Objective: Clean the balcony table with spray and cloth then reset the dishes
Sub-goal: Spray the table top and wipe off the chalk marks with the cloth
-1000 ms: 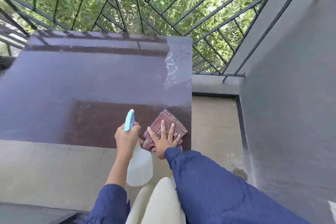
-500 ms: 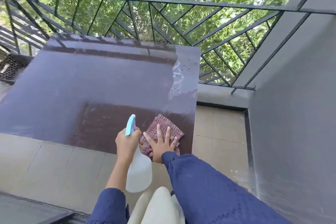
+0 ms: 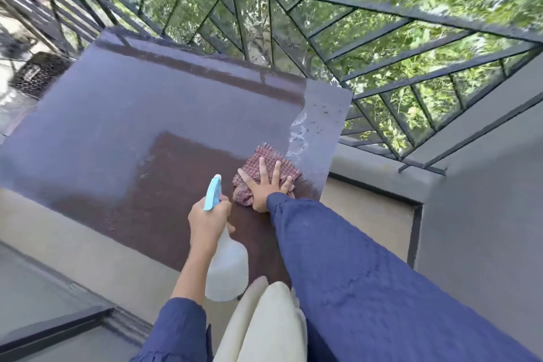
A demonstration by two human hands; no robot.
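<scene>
Hiding spray bottle (image 3: 227,270) neck inside gripping left hand (image 3: 207,219), nozzle toward 12 o'clock, base toward 6; pressing cloth (image 3: 266,160) with flat right hand (image 3: 266,185).

The right hand (image 3: 266,185), flat on the cloth (image 3: 270,156), has pushed it forward across the table (image 3: 117,126), away from the near edge. The wet streak (image 3: 298,138), earlier well beyond the fingertips, now lies just past the cloth's far corner. The left hand (image 3: 207,222), gripping the bottle (image 3: 227,267), has followed alongside.
</scene>
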